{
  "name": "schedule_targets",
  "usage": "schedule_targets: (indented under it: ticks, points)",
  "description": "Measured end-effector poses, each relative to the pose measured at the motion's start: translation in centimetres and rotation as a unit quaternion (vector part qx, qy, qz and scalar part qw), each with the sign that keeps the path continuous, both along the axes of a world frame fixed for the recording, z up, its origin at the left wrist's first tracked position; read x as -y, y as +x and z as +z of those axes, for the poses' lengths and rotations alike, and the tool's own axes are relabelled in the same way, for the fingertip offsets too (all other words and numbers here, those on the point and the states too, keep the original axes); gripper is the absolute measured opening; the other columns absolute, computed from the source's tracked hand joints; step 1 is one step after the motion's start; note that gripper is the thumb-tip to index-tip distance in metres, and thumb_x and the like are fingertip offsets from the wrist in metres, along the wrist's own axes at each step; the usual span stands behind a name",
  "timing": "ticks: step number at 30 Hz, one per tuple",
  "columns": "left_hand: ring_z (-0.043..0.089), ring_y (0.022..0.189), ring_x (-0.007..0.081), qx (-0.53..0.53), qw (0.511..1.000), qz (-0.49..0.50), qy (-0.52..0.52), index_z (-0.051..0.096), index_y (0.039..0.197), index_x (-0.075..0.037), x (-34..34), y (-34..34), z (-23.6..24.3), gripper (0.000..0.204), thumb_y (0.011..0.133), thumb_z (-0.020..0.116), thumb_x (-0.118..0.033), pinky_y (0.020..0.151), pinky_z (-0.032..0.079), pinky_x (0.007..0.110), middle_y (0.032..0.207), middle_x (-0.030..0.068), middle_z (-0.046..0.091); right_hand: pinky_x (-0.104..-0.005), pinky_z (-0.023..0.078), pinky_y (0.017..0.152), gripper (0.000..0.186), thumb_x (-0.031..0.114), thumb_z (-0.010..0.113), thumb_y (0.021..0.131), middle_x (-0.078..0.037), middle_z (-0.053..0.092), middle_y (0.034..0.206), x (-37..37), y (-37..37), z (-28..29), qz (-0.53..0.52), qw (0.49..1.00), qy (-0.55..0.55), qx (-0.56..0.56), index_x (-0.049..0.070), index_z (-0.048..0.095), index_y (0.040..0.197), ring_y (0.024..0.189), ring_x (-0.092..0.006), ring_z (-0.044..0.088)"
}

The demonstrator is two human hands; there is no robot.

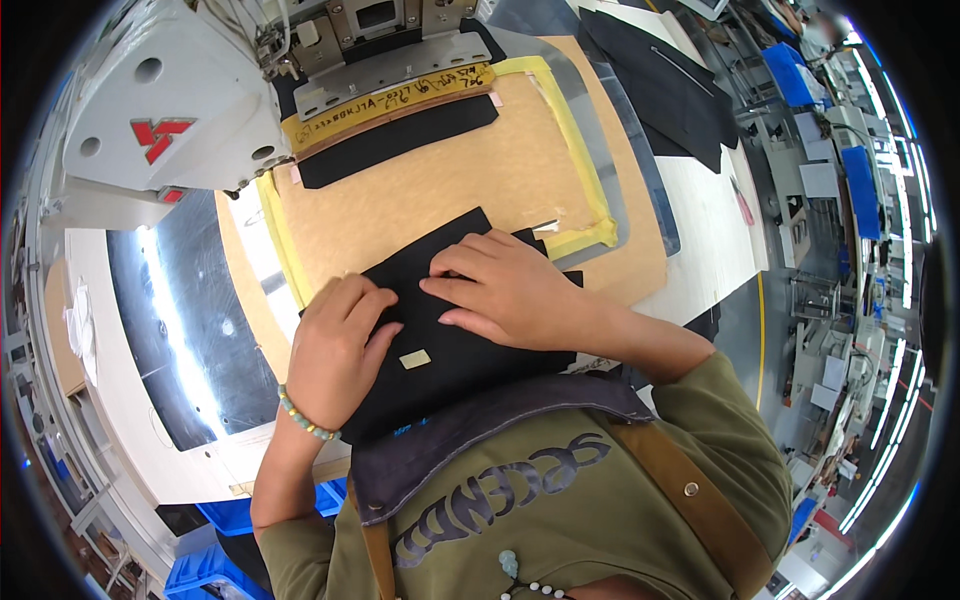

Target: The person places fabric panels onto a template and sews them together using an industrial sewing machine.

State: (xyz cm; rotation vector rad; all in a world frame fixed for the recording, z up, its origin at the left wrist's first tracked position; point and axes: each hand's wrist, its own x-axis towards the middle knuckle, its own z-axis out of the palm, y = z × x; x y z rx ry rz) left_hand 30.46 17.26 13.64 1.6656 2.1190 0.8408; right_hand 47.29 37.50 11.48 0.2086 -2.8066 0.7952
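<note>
A stack of flat black fabric pieces (440, 335) lies in front of me, partly over the near edge of a tan board and close against my apron. My left hand (343, 345), with a beaded bracelet at the wrist, rests on its left side, fingers bent, the thumb apart from the forefinger. On the upper right part lies my right hand (508, 290), fingers spread and tips touching the cloth. Between and below the hands sits a small cream tag (415, 359) on the fabric. Whether either hand pinches a layer is hidden; neither visibly lifts the cloth.
A white machine head (165, 100) stands at the left. Its metal clamp (385, 75) presses a black strip (400, 145) onto the tan board (430, 185), which has yellow tape edging. Dark fabric panels (665, 85) lie far right, near small scissors (743, 203). Blue bins (210, 575) stand below left.
</note>
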Motion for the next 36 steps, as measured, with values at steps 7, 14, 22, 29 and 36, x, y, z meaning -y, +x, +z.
schedule_targets:
  ticks: [7, 14, 22, 29, 36]
  points:
    - [0.067, 0.094, 0.0357, 0.021, 1.000, 0.008, -0.015, 0.071, 0.106, 0.001, 0.0, -0.6, -0.7, 0.032, 0.077, 0.084, 0.002, 0.082, 0.055, 0.043, 0.103, 0.0140, 0.065, -0.0462, 0.052, 0.081, 0.029, 0.016, 0.085, 0.083, -0.011, 0.062, 0.103, 0.1, -0.7, 0.2, -0.073, 0.993, -0.060, 0.068, 0.005, 0.067, 0.104, 0.096, -0.0349, 0.064]
    - [0.068, 0.088, 0.0277, 0.021, 0.999, 0.035, 0.015, 0.075, 0.103, -0.001, 0.5, -0.5, -0.9, 0.025, 0.080, 0.082, 0.004, 0.079, 0.055, 0.038, 0.089, 0.0094, 0.067, -0.0423, 0.052, 0.086, 0.028, 0.018, 0.084, 0.085, -0.005, 0.064, 0.103, 0.2, -0.8, -0.2, -0.077, 0.995, -0.056, 0.011, 0.009, 0.071, 0.108, 0.099, -0.0292, 0.064]
    - [0.069, 0.082, 0.0254, 0.164, 0.985, -0.005, 0.052, 0.079, 0.092, -0.002, 0.6, -0.4, 2.7, 0.015, 0.079, 0.085, 0.002, 0.073, 0.053, 0.035, 0.087, 0.0100, 0.073, -0.0417, 0.049, 0.082, 0.020, 0.017, 0.082, 0.090, -0.006, 0.068, 0.091, 0.8, -0.2, 3.6, 0.027, 0.993, -0.103, 0.041, 0.007, 0.074, 0.105, 0.089, -0.0273, 0.065]
    - [0.071, 0.082, 0.0220, 0.189, 0.978, 0.004, 0.085, 0.077, 0.098, 0.000, -0.5, -3.0, 4.4, 0.018, 0.083, 0.086, 0.000, 0.074, 0.053, 0.032, 0.089, 0.0112, 0.076, -0.0415, 0.051, 0.085, 0.015, 0.018, 0.076, 0.096, -0.008, 0.076, 0.093, -4.0, -1.9, 8.6, -0.060, 0.998, -0.002, 0.003, 0.007, 0.078, 0.107, 0.088, -0.0303, 0.070]
    - [0.070, 0.086, 0.0162, 0.224, 0.964, 0.136, 0.044, 0.075, 0.115, 0.002, -3.5, -4.6, -2.4, 0.028, 0.088, 0.083, -0.001, 0.082, 0.056, 0.029, 0.096, 0.0108, 0.075, -0.0446, 0.053, 0.085, 0.016, 0.021, 0.069, 0.100, -0.012, 0.075, 0.097, -6.4, -5.8, 1.2, -0.078, 0.997, 0.024, -0.001, 0.006, 0.074, 0.105, 0.091, -0.0352, 0.069]
